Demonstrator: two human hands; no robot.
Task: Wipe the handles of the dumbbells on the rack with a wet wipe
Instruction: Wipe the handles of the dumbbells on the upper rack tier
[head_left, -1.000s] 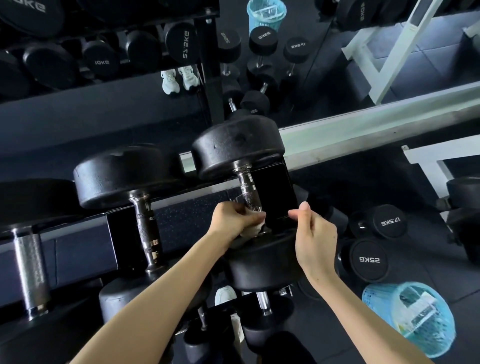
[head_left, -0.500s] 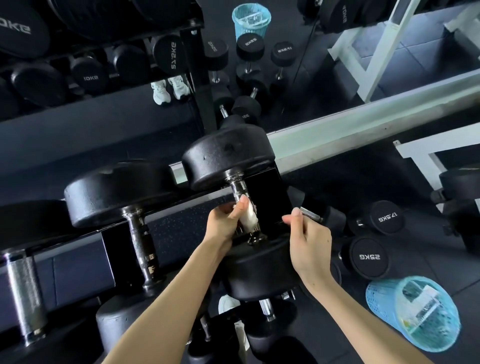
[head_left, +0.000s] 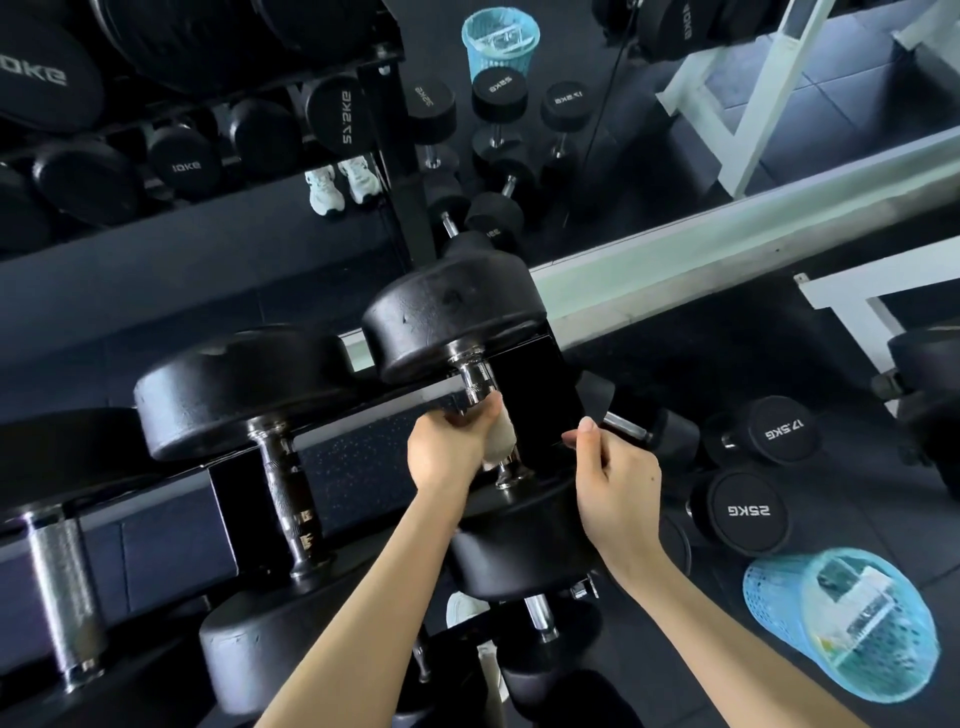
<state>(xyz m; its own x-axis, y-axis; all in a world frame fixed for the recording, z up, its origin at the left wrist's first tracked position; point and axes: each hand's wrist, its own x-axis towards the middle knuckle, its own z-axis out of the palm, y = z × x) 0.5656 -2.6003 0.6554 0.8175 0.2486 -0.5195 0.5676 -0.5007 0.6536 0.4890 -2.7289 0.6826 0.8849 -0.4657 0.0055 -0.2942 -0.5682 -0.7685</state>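
Left hand (head_left: 449, 449) is clenched around the wet wipe (head_left: 501, 436), which is wrapped on the chrome handle (head_left: 477, 378) of the end dumbbell (head_left: 452, 317). Bare chrome shows at 12 o'clock of the fist, with a short stub at 5 o'clock. The dumbbell lies on the rack (head_left: 171, 525), one head far, one near. Right hand (head_left: 618, 483), at 3 o'clock of the left, has its fingers curled and thumb raised, just beside the rack's black end plate (head_left: 540, 395); cannot tell whether it grips anything. A second dumbbell (head_left: 234, 384) sits at 9 o'clock. The 25KG dumbbell (head_left: 748, 512) stands on the floor at 3 o'clock of the right hand, and a blue basket (head_left: 841, 623) lies at 4 o'clock.
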